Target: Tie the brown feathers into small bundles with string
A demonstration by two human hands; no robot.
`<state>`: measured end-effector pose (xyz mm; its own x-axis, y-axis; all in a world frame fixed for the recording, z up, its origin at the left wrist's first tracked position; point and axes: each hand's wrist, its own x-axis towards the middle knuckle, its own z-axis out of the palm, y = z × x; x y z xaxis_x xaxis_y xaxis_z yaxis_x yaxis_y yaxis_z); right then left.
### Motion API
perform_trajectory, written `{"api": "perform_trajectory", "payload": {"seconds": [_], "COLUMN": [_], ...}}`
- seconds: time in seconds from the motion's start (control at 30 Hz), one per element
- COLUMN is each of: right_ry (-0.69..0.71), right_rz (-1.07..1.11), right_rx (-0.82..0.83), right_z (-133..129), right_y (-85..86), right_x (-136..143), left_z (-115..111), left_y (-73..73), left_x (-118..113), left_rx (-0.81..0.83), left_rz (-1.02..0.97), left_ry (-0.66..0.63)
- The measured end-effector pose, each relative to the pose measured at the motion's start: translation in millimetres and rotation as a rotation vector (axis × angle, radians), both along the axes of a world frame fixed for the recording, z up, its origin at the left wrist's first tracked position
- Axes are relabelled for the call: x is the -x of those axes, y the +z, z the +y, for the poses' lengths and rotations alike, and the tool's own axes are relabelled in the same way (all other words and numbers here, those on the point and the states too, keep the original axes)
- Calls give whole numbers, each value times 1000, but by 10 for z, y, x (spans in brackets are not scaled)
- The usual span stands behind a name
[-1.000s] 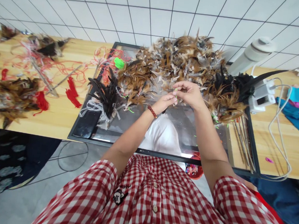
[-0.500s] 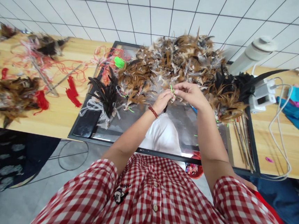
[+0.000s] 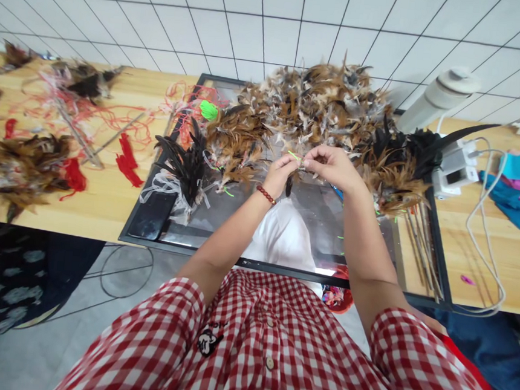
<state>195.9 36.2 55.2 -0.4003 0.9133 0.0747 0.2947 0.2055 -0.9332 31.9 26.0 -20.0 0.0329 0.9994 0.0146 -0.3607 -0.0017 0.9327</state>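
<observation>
My left hand (image 3: 280,174), with a red bead bracelet (image 3: 266,194) at its wrist, is closed in a pinch in front of the feather pile. From its fingertips sticks a short neon-green string (image 3: 294,156). My right hand (image 3: 332,165) pinches close beside it at the same string, the fingertips nearly meeting. A small dark feather (image 3: 288,186) hangs just below the fingers; which hand holds it I cannot tell. Behind both hands lies a large heap of brown feathers (image 3: 313,102).
A black-framed tray (image 3: 236,255) lies under the hands. Black feathers (image 3: 188,164) and a phone (image 3: 151,216) are at its left, thin sticks (image 3: 423,252) at its right. A white bottle (image 3: 441,98) and a white charger (image 3: 457,170) stand at the right. Red yarn (image 3: 129,160) lies left.
The green string has gone from upright to lying slantwise toward the left hand. The dark feather shows more clearly below the fingers. Both hands stay in almost the same place.
</observation>
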Motion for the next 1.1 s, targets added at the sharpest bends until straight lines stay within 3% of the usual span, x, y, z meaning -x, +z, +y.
{"api": "perform_trajectory", "payload": {"seconds": [0.13,0.3,0.5,0.57,0.73,0.83,0.93,1.03,1.1], "right_ry": [2,-120,-156,-137,-45,-9,12,-40,-93], "right_rz": [35,-108,-272,-301,-340,-287,-137,22,62], "right_rx": [28,-161,-442,-505,-589,-571,-405,-218,-178], "right_z": [-29,-73,-87,-93,-145,-174,-165,-118,-83], "right_y": [-6,-11,25,9,-64,-83,-101,-140,-168], "right_x": [51,104,111,140,273,331,341,329,320], "left_z": [1,41,35,35,52,63,73,75,69], "left_y": [-3,-96,-109,-111,-133,-138,-143,-146,-142], "left_x": [6,37,74,64,32,41,59,65,61], "left_rx": [19,-105,-358,-339,-225,-272,-324,-361,-383], "left_rz": [-51,46,455,431,185,172,173,193,222], "left_ry": [5,51,442,498,458,463,480,477,457]}}
